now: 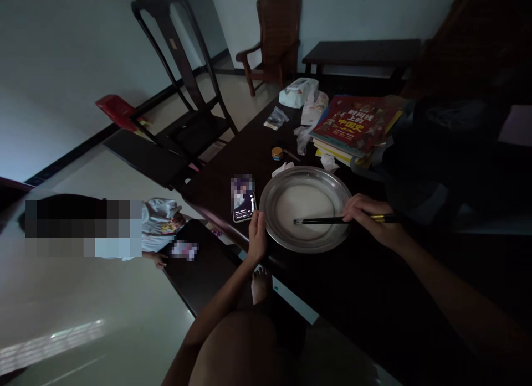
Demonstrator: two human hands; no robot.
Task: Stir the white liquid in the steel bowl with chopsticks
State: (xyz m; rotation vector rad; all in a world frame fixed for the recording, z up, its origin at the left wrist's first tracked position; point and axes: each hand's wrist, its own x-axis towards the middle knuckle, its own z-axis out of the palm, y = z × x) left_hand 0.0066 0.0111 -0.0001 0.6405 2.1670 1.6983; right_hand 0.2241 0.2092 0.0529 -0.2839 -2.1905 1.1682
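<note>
A round metal basin with a wide rim stands on the dark table and holds a smooth white liquid. My left hand grips the basin's left rim, fingers close together; the thumb is hard to make out. In my right hand is a pair of black chopsticks with gold bands, lying low across the basin. Their pale tips are at the white liquid, and the fingers are closed around them at the right rim. Just left of the basin lies a lit phone.
Behind the basin are a small round jar, crumpled tissue, a stack of books and a tissue pack. Another person is at a dark bench on the left. A tall chair stands beyond.
</note>
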